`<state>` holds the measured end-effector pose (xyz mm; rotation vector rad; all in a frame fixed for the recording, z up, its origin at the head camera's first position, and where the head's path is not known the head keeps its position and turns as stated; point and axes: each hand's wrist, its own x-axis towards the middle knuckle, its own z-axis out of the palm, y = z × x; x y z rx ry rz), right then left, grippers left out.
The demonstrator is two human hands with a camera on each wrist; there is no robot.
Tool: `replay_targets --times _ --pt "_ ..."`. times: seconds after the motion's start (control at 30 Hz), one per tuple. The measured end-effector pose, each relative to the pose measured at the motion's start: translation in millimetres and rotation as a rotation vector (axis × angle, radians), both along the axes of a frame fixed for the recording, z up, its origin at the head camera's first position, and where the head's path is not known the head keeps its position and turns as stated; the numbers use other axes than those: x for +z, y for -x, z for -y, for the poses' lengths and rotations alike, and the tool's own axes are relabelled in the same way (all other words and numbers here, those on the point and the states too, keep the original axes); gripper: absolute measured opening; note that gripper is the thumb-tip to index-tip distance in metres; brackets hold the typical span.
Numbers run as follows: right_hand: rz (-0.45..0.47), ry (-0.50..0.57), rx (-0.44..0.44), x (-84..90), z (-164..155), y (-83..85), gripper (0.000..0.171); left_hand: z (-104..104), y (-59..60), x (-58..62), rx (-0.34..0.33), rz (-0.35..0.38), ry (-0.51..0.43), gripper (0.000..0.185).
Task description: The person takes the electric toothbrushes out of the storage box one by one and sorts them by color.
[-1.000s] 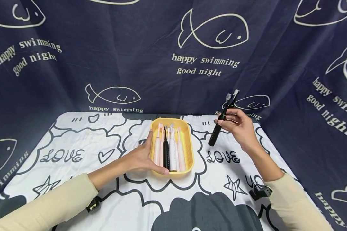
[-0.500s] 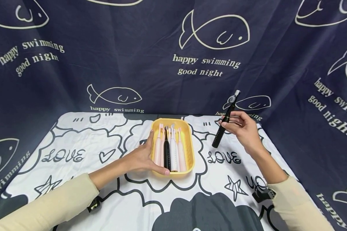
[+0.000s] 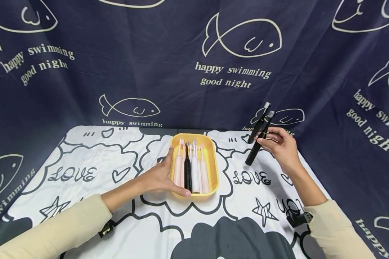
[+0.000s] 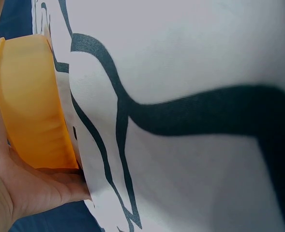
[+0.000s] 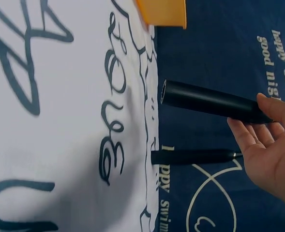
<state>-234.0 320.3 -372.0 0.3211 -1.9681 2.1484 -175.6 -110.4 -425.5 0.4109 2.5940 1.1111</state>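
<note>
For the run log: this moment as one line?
left hand: grips yellow tray | right hand: holds black toothbrush off table | tray: toothbrushes inside

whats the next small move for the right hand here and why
Probably lower the two black toothbrushes that the right hand holds above the cloth toward the yellow tray. The left hand already grips the tray's near left edge, steadying it, and the tray holds other brushes lying lengthwise. Turning the pair parallel to them first would likely help them fit.
</note>
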Motion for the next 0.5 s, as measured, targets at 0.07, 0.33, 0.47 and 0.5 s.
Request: replay_targets --times 0.07,0.33,0.47,0.5 --pt "0.002 0.007 -0.011 -2.2 -3.7 1.9 0.035 0.0 0.2 -0.3 -0.001 0.003 -0.007 0.182" --pt "0.01 0.028 -0.03 -8.1 -12.1 7.8 0.035 -0.5 -0.1 0.0 0.001 0.019 -0.021 0.183" --pt "0.018 0.03 -0.038 -10.7 -14.9 10.4 0.035 -0.2 -0.5 0.6 -0.001 0.019 -0.021 0.183" --pt "0.018 0.032 -0.041 -11.4 -15.5 11.1 0.035 0.0 -0.6 0.7 -0.002 0.018 -0.022 0.182"
